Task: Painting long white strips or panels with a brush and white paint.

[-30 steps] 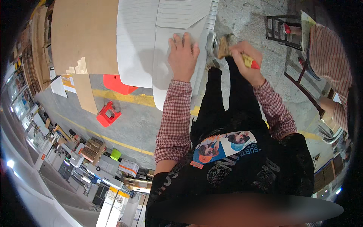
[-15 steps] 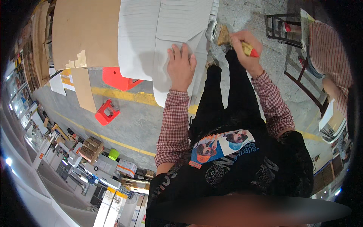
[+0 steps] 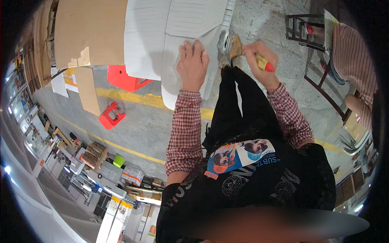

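My left hand (image 3: pixel 192 68) lies flat with its fingers extended on layered white sheets (image 3: pixel 174 50), which show rows of fold lines or slits. In my right hand (image 3: pixel 262 60) is a flat paintbrush (image 3: pixel 236 46) with a yellow, red-tipped handle; my fingers wrap around that handle. The brush's wide grey end points left, close to the right edge of the sheets. I cannot tell whether it touches them.
Brown cardboard (image 3: pixel 91 34) adjoins the sheets on the left. Red plastic stools (image 3: pixel 112 115) stand on the grey floor by a yellow line. A person in a striped top (image 3: pixel 352 56) sits at the right near a dark metal frame (image 3: pixel 314 83).
The brush and my right hand have moved slightly left and nearer. My left hand sits slightly farther up in view, still flat on the sheets. My legs have come closer together.
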The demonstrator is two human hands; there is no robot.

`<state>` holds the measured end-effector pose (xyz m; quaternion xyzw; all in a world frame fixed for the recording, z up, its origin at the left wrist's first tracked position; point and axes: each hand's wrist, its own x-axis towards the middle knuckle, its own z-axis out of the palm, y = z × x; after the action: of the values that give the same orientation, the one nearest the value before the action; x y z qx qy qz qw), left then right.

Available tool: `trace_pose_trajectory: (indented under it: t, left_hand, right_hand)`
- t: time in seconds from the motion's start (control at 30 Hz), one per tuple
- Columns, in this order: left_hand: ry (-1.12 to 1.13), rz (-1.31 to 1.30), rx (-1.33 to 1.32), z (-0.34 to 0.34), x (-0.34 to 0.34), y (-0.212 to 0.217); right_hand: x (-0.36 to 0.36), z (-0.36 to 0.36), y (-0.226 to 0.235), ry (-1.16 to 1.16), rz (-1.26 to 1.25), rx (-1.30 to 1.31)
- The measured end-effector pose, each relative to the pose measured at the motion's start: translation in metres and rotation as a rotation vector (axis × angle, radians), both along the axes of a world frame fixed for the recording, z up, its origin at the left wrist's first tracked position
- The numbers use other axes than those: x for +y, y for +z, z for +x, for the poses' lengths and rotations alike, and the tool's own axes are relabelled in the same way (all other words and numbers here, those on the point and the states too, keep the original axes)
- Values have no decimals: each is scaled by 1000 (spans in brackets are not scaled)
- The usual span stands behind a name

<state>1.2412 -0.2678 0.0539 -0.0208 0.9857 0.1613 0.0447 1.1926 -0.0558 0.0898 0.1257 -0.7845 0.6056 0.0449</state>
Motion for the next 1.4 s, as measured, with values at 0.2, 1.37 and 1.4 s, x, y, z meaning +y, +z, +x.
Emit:
trace_pose_trajectory:
  t: [0.2, 1.37, 1.4]
  left_hand:
    - [142, -227, 108, 54, 15, -2]
    - [-134, -23, 148, 80, -19, -21]
    - [-137, -24, 150, 77, -22, -20]
  right_hand:
    - [11, 29, 16, 72, -54, -73]
    - [-3, 72, 18, -56, 42, 74]
    - [-4, 66, 13, -59, 40, 76]
